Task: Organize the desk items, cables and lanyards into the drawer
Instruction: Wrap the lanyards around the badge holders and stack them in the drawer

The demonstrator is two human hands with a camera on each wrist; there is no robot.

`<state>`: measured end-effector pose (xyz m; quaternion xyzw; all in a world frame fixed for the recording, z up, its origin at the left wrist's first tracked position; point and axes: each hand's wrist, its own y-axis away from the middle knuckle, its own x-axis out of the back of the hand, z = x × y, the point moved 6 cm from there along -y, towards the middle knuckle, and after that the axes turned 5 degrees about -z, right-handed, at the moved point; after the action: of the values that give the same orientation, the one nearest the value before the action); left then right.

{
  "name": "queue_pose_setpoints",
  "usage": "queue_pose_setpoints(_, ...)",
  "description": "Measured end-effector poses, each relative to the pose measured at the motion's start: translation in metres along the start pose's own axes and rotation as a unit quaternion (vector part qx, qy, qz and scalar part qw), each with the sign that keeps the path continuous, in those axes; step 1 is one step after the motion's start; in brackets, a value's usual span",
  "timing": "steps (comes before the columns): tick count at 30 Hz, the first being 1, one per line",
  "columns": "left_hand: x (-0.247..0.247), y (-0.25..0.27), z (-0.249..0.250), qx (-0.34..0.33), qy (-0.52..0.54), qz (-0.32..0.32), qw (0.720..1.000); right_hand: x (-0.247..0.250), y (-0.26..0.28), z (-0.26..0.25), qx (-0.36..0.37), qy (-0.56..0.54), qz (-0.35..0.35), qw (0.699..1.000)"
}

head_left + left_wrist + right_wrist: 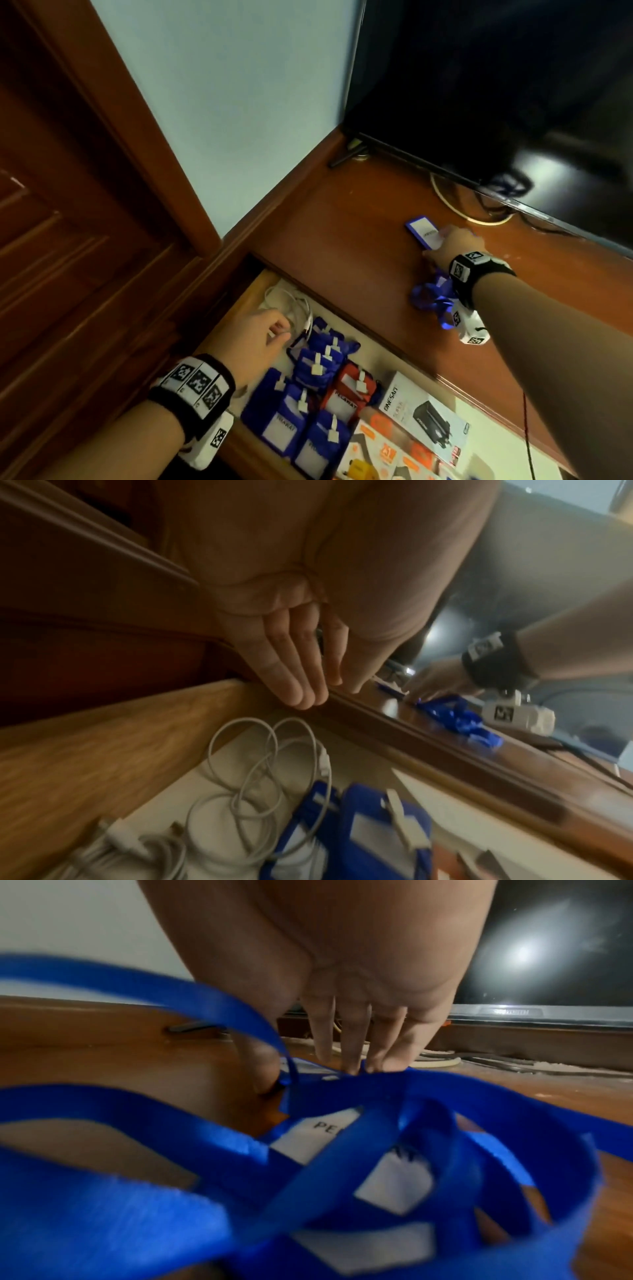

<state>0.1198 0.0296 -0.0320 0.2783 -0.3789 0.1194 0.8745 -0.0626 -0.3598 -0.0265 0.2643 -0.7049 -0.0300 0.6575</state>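
Note:
On the wooden desk top lies a blue badge holder with a white card. The straight fingers of my right hand rest on its near end, thumb out to the side. A heap of blue lanyard ribbon with white-labelled badges lies under that wrist. My left hand hovers with straight fingers over the far left corner of the open drawer, holding nothing. Below it lie coiled white cables. Beside them are several blue badge holders.
A red badge holder, a white printed box and orange boxes fill the drawer's right part. A dark TV stands at the desk's back, with cables beneath it. A wooden door is at left.

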Motion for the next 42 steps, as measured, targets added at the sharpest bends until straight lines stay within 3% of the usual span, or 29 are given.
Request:
queue_pose_setpoints(6,0.038,-0.008,0.036,-0.051,0.059,0.044,0.996,0.013,0.025,-0.013,0.000,0.014,0.003,1.000)
queue_pose_setpoints(9,0.060,-0.018,0.062,-0.091,0.080,0.074,0.990,0.033,0.057,-0.028,0.059,0.002,0.056,0.997)
queue_pose_setpoints(13,0.093,-0.036,0.103,-0.152,0.062,0.104,0.981,0.064,0.105,-0.037,0.174,-0.159,0.061,0.970)
queue_pose_setpoints(17,0.114,-0.047,0.152,-0.205,0.044,0.067,0.976,0.105,0.161,-0.041,0.255,-0.199,0.035,0.946)
queue_pose_setpoints(21,0.125,-0.037,0.214,-0.255,0.157,-0.023,0.954,0.152,0.217,-0.033,0.288,-0.191,0.060,0.937)
queue_pose_setpoints(25,0.130,-0.010,0.270,-0.323,0.169,-0.048,0.930,0.198,0.271,-0.010,0.277,-0.240,0.154,0.917)
queue_pose_setpoints(29,0.129,0.016,0.310,-0.366,0.217,-0.062,0.903,0.216,0.301,0.016,0.258,-0.329,0.241,0.876)
queue_pose_setpoints(33,0.122,0.032,0.335,-0.394,0.117,-0.038,0.911,0.219,0.330,0.034,0.257,-0.346,0.287,0.855)
queue_pose_setpoints(37,0.127,0.044,0.347,-0.399,0.233,0.000,0.887,0.213,0.353,0.056,0.176,-0.298,0.440,0.829)
queue_pose_setpoints(38,0.127,0.047,0.348,-0.392,0.269,-0.002,0.880,0.208,0.357,0.058,0.153,-0.307,0.444,0.828)
queue_pose_setpoints(40,0.124,0.051,0.347,-0.374,0.325,-0.005,0.869,0.190,0.355,0.054,0.131,-0.356,0.364,0.851)
queue_pose_setpoints(42,0.121,0.054,0.345,-0.352,0.369,-0.007,0.860,0.173,0.352,0.047,0.150,-0.421,0.291,0.846)
